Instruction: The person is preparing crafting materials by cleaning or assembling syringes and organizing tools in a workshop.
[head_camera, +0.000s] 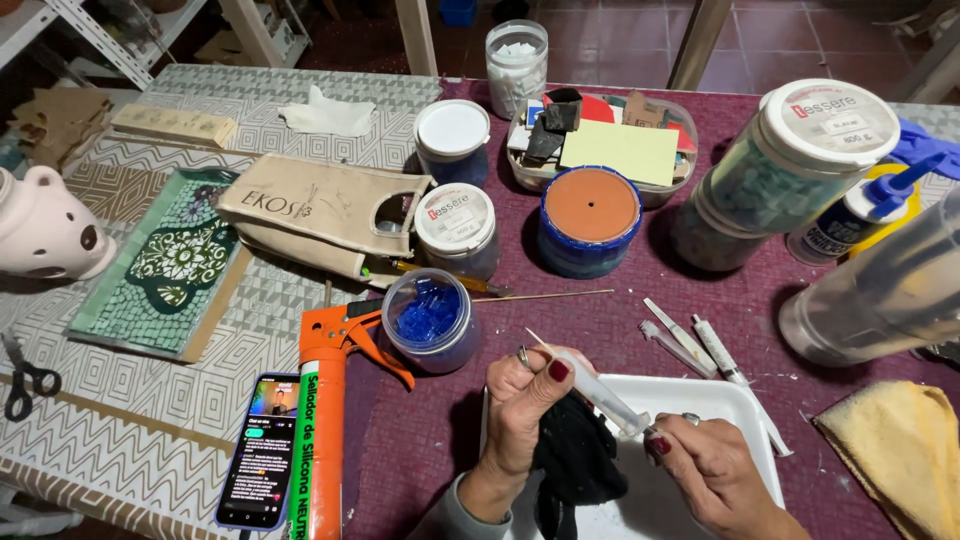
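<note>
Syringe: a clear plastic syringe (598, 388) lies slantwise between my two hands, above the white tray (735, 410), its thin tip pointing up and left.
Left hand: my left hand (522, 412) has its fingers (556, 371) closed narrow on the tip end of the syringe, with a black cloth (575, 462) bunched under the palm.
Right hand: my right hand (712, 472) pinches the plunger end, fingers tight around it.
Tray: it sits on the dark red worktop (440, 425), under both hands and the cloth.
Just above: a small clear jar of blue pieces (430, 320), open, near my left hand; a thin wooden stick (545, 296) lies beyond it.
Right of the tray: more syringes (690, 345) lie side by side; a yellow cloth (895, 450) lies at the edge.
Left: an orange sealant gun (325, 420) beside a phone (262, 450).
Farther back: lidded jars (590, 220) and a green mosaic panel (160, 265).
</note>
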